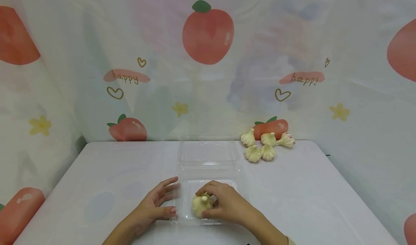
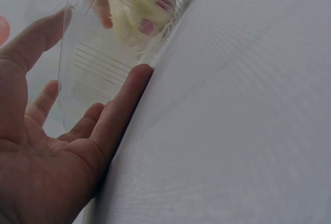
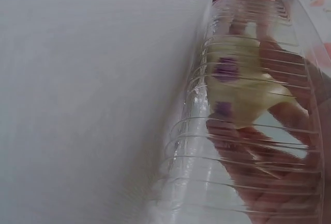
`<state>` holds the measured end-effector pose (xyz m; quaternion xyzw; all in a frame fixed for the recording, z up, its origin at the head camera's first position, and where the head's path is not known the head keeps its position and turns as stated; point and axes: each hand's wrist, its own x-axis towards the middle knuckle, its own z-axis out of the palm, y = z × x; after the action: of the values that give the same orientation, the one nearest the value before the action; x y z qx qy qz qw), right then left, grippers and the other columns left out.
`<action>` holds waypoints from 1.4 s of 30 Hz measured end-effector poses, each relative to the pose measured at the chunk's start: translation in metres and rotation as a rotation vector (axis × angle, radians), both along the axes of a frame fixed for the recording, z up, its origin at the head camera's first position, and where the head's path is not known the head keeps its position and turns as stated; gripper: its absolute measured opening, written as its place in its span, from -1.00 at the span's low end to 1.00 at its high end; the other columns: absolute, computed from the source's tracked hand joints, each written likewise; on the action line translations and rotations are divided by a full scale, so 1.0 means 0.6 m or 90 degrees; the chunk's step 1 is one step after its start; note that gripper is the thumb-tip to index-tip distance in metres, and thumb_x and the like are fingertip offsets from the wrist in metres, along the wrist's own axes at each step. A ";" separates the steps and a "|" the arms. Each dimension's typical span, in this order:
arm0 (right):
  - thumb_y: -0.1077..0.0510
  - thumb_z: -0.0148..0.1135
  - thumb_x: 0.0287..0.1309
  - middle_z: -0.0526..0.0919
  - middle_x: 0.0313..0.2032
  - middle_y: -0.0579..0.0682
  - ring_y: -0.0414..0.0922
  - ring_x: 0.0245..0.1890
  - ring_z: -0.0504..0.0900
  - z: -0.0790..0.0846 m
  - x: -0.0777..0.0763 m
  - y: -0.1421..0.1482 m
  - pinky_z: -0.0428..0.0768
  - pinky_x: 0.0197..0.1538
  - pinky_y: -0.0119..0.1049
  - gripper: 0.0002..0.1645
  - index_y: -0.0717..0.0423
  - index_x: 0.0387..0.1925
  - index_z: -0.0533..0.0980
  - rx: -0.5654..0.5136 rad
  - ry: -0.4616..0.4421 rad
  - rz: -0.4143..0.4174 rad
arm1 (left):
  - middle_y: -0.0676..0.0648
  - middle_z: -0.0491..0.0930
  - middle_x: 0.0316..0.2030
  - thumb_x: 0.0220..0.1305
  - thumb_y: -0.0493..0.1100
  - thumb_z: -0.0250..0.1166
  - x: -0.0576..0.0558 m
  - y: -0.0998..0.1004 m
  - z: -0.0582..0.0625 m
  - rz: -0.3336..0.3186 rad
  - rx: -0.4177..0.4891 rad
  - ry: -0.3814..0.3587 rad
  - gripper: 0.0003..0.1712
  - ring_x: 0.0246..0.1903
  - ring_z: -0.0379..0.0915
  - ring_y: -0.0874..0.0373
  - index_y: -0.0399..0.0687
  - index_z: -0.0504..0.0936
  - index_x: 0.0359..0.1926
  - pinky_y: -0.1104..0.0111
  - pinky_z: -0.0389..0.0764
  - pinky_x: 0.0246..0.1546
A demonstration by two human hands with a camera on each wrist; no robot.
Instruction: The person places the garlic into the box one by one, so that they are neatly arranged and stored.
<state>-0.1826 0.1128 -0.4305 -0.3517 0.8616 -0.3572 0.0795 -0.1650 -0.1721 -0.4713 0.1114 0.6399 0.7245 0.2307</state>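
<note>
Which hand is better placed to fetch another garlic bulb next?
Probably the right hand: the five loose bulbs lie on its side, though it must first release the held bulb. The left hand, at the clear container, is farther away.

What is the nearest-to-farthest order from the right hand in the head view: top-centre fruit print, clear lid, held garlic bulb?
1. Garlic bulb: in right hand
2. Clear lid: ahead, slightly left
3. Fruit print: high on backdrop
</note>
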 end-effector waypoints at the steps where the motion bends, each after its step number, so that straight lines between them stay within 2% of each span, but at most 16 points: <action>1: 0.00 0.56 -0.02 0.62 0.01 -0.26 -0.25 -0.02 0.56 -0.001 -0.001 0.000 0.65 -0.19 -0.44 -0.47 -0.14 0.03 0.59 -0.008 -0.006 0.004 | -0.22 0.00 0.52 0.26 -0.30 0.36 0.000 0.000 0.000 0.000 0.000 0.000 -0.02 0.44 0.07 -0.17 0.14 0.04 0.56 0.04 0.62 0.03; 5: 0.04 0.56 -0.01 0.62 0.00 -0.24 -0.26 -0.01 0.56 -0.003 -0.003 0.002 0.67 -0.18 -0.44 -0.50 -0.11 0.02 0.60 -0.036 -0.031 0.016 | -0.22 0.00 0.52 0.25 -0.31 0.37 -0.001 0.000 -0.002 0.002 -0.001 0.001 -0.02 0.44 0.08 -0.17 0.14 0.04 0.56 0.04 0.63 0.02; 8: 0.17 0.50 0.03 0.61 0.01 -0.23 -0.27 -0.01 0.56 -0.004 -0.004 0.004 0.67 -0.16 -0.42 -0.54 -0.10 0.01 0.61 -0.047 -0.037 0.024 | -0.22 0.01 0.52 0.25 -0.31 0.37 -0.002 0.000 -0.003 0.001 -0.003 0.005 -0.01 0.43 0.08 -0.17 0.14 0.04 0.56 0.04 0.63 0.02; 11: 0.34 0.38 -0.03 0.58 -0.01 -0.21 -0.28 -0.02 0.57 -0.002 -0.004 0.007 0.66 -0.16 -0.43 -0.49 -0.09 0.01 0.63 -0.048 -0.040 0.022 | -0.22 0.01 0.52 0.25 -0.31 0.37 -0.001 -0.001 -0.004 -0.002 -0.001 0.009 -0.01 0.44 0.07 -0.17 0.14 0.04 0.56 0.04 0.63 0.03; 14: 0.41 0.29 -0.07 0.56 -0.06 -0.21 -0.28 -0.07 0.57 -0.002 -0.004 0.009 0.66 -0.18 -0.44 -0.42 -0.11 0.02 0.66 -0.041 -0.031 0.010 | -0.22 0.00 0.52 0.25 -0.31 0.37 -0.001 0.000 -0.005 -0.003 0.000 0.011 -0.01 0.44 0.06 -0.18 0.14 0.03 0.56 0.03 0.62 0.03; 18: 0.37 0.34 -0.01 0.59 -0.10 -0.19 -0.30 -0.19 0.60 -0.004 -0.003 0.004 0.67 -0.19 -0.43 -0.46 -0.09 0.04 0.64 -0.044 -0.030 0.006 | -0.22 0.01 0.52 0.26 -0.30 0.37 -0.002 0.000 -0.005 -0.001 -0.002 0.009 -0.01 0.44 0.06 -0.18 0.14 0.03 0.56 0.04 0.62 0.03; 21: 0.31 0.40 0.05 0.63 -0.08 -0.15 -0.32 -0.25 0.65 -0.007 -0.002 0.000 0.66 -0.21 -0.46 -0.51 -0.06 0.05 0.61 -0.060 -0.050 0.017 | -0.22 0.00 0.52 0.27 -0.29 0.36 -0.002 0.001 -0.004 0.001 -0.005 0.008 -0.02 0.44 0.05 -0.19 0.15 0.03 0.56 0.04 0.62 0.03; 25: 0.29 0.41 0.11 0.66 -0.05 -0.08 -0.31 -0.25 0.71 -0.008 0.000 -0.003 0.66 -0.21 -0.48 -0.53 -0.06 0.07 0.58 -0.095 -0.099 0.029 | -0.23 -0.01 0.53 0.28 -0.28 0.35 -0.001 0.002 -0.002 0.000 -0.005 0.007 -0.03 0.45 0.02 -0.21 0.14 0.02 0.56 0.04 0.62 0.04; 29: 0.35 0.35 0.16 0.68 0.00 -0.03 -0.21 -0.18 0.75 -0.006 0.002 -0.005 0.66 -0.16 -0.45 -0.55 -0.06 0.07 0.59 -0.118 -0.138 0.040 | -0.23 -0.02 0.53 0.28 -0.27 0.36 -0.002 0.002 -0.001 -0.001 -0.005 0.007 -0.03 0.46 0.02 -0.22 0.15 0.03 0.56 0.05 0.62 0.04; 35: 0.35 0.29 0.19 0.69 0.05 -0.07 -0.20 -0.12 0.74 0.000 0.003 -0.008 0.66 -0.13 -0.44 -0.54 -0.12 0.07 0.59 -0.108 -0.124 0.051 | -0.23 -0.01 0.53 0.27 -0.26 0.37 -0.002 0.001 -0.001 -0.001 -0.010 0.011 -0.02 0.45 0.02 -0.22 0.14 0.02 0.56 0.07 0.61 0.05; 42: 0.35 0.29 0.18 0.69 0.06 -0.07 -0.22 -0.12 0.73 0.009 0.005 -0.006 0.66 -0.15 -0.43 -0.55 -0.09 0.07 0.59 -0.096 -0.099 0.047 | -0.23 -0.01 0.53 0.27 -0.27 0.37 0.000 0.000 0.000 0.001 -0.005 0.004 -0.02 0.45 0.04 -0.21 0.14 0.03 0.56 0.05 0.62 0.05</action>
<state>-0.1798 0.1093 -0.4250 -0.3595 0.8099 -0.4440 0.1330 -0.1650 -0.1719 -0.4713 0.1125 0.6436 0.7217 0.2287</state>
